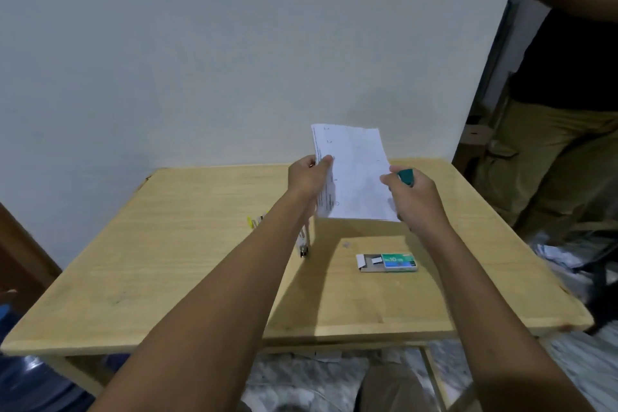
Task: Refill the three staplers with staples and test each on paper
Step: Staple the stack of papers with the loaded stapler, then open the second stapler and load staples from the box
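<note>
Left hand (pixel 309 177): arm outstretched, pinching the paper's left edge.
Paper (pixel 354 177): held upright above the table (pixel 167 261).
Staple box (pixel 388 262): on the table below the paper, tray slid out.
Right hand (pixel 418 201): at the paper's right edge, gripping the teal stapler (pixel 406 176).

I am reading only one clear mark: a white "10" on the green sleeve of the staple box (pixel 399 261) lying on the table (pixel 167 261). The smaller lettering beside that number is showing as a blur. The paper (pixel 354 177) I am holding up in my left hand (pixel 309 177) is carrying printed lines down its left edge and a few scattered marks, all too small to make out. The teal stapler (pixel 406 176) I am gripping in my right hand (pixel 416 201) is too blurred for reading.
</note>
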Tool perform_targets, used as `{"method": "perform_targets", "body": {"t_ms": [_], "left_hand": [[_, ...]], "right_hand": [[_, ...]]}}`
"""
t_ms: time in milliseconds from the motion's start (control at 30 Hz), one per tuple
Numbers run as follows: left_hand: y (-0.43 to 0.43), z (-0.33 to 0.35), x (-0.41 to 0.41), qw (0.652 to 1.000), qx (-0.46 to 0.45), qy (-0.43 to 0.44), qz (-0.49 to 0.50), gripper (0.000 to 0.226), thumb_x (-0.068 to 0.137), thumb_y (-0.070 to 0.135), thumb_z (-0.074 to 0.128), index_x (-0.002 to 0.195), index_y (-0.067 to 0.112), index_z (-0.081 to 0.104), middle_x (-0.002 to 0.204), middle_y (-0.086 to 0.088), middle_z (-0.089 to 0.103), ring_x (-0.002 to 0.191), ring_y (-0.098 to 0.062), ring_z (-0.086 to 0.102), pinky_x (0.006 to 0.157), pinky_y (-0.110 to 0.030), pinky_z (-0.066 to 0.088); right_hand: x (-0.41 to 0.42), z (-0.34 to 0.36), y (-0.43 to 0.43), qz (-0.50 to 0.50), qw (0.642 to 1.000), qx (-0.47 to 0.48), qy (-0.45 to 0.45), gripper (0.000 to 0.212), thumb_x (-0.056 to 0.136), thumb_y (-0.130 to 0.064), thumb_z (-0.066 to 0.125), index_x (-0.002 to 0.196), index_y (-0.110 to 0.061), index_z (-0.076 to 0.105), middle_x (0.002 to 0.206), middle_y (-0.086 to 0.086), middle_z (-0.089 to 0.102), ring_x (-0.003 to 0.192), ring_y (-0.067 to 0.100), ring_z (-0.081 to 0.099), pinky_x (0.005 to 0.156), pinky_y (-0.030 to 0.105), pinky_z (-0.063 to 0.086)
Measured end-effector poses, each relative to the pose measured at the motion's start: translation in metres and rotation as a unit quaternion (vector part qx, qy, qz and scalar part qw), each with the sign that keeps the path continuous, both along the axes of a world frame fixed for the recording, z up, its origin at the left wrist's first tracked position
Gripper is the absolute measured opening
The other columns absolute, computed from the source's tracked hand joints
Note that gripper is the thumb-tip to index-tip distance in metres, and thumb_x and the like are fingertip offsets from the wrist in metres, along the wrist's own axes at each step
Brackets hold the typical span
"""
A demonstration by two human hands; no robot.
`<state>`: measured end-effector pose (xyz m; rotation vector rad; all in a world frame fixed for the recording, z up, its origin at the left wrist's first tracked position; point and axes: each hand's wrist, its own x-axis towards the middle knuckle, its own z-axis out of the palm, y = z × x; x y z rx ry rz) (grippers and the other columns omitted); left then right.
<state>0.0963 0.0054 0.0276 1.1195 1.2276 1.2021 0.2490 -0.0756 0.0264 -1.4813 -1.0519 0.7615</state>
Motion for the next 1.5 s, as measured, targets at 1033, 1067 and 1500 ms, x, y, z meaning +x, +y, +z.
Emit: {"method": "perform_targets", "body": {"t_ms": [1033, 1067, 1500], "left_hand": [[-0.008, -0.028, -0.049, 0.712, -0.038, 0.691, -0.12, 0.049, 0.085, 0.061, 0.056, 0.108, 0.018, 0.057, 0.105, 0.003, 0.061, 0.092, -0.02, 0.058, 0.073, -0.029, 0.041], [-0.01, -0.033, -0.05, 0.725, -0.035, 0.677, -0.12, 0.049, 0.086, 0.06, 0.056, 0.109, 0.017, 0.057, 0.107, 0.002, 0.061, 0.095, -0.021, 0.06, 0.073, -0.03, 0.043], [-0.013, -0.052, -0.046, 0.821, 0.0, 0.561, -0.104, 0.027, 0.093, 0.036, 0.058, 0.09, 0.012, 0.048, 0.109, -0.01, 0.063, 0.102, -0.026, 0.06, 0.071, -0.031, 0.038]], "right_hand": [[-0.015, -0.048, 0.097, 0.11, 0.968, -0.135, -0.182, 0.021, 0.09, -0.026, 0.059, 0.076, -0.012, 0.054, 0.068, 0.006, 0.054, 0.057, 0.019, 0.049, 0.06, 0.03, 0.039], [-0.022, -0.051, 0.102, 0.096, 0.963, -0.135, -0.212, 0.022, 0.089, -0.028, 0.059, 0.076, -0.012, 0.053, 0.069, 0.005, 0.052, 0.059, 0.02, 0.047, 0.058, 0.03, 0.037], [-0.066, -0.058, 0.165, 0.032, 0.907, -0.136, -0.398, 0.026, 0.09, -0.034, 0.061, 0.081, -0.012, 0.05, 0.077, 0.001, 0.052, 0.071, 0.025, 0.052, 0.054, 0.028, 0.033]]}}
